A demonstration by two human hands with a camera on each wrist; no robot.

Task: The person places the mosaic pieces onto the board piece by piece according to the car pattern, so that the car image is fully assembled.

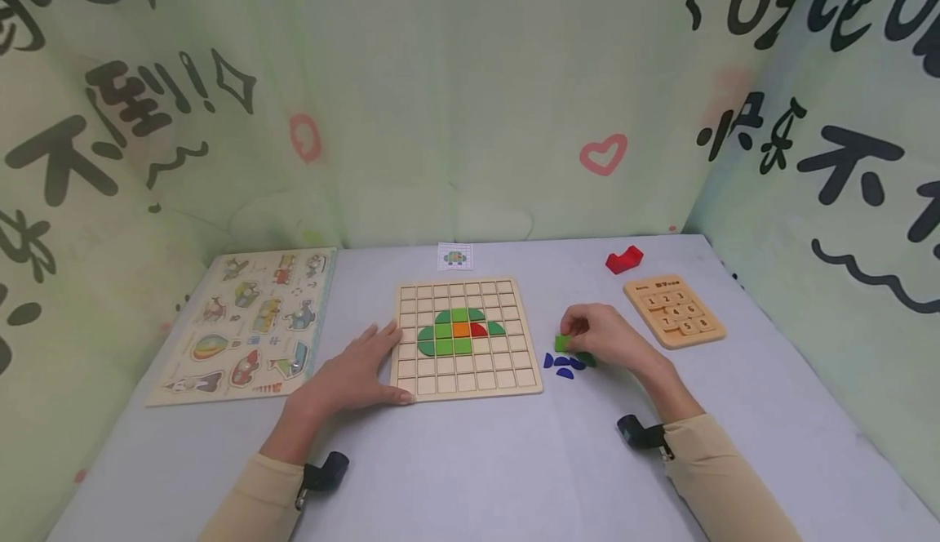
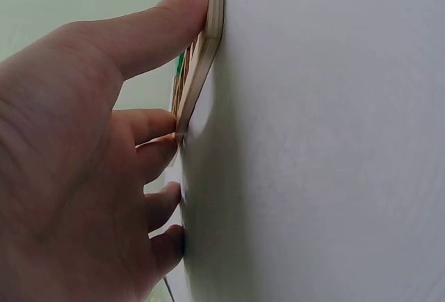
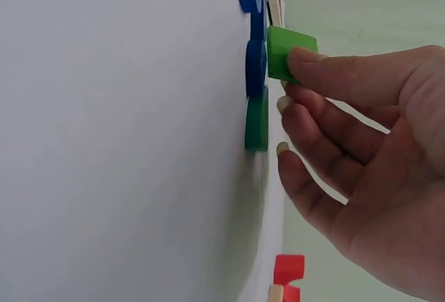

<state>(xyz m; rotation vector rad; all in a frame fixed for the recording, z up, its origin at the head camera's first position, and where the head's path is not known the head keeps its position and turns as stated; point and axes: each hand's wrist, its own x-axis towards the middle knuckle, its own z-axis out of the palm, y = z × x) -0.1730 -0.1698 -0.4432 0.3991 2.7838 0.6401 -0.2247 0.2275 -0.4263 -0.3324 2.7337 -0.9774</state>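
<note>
A wooden grid board point(image 1: 463, 383) lies flat in the middle of the table, with green, orange and red pieces set in its cells. My left hand point(image 1: 360, 372) rests spread along the board's left edge, thumb at the near corner; the left wrist view shows the thumb and fingertips against that edge. To the right of the board, my right hand point(image 1: 605, 336) pinches a light green square block point(image 3: 288, 53) between thumb and fingers, just above the table. Below it lie several dark blue half-round pieces point(image 1: 565, 373) and a dark green piece point(image 3: 257, 122).
A small pattern card point(image 1: 455, 256) lies behind the board. At the left is a picture puzzle board point(image 1: 242, 322). Red blocks point(image 1: 624, 259) and a wooden number puzzle point(image 1: 674, 311) are at the right. Curtains with writing surround the table.
</note>
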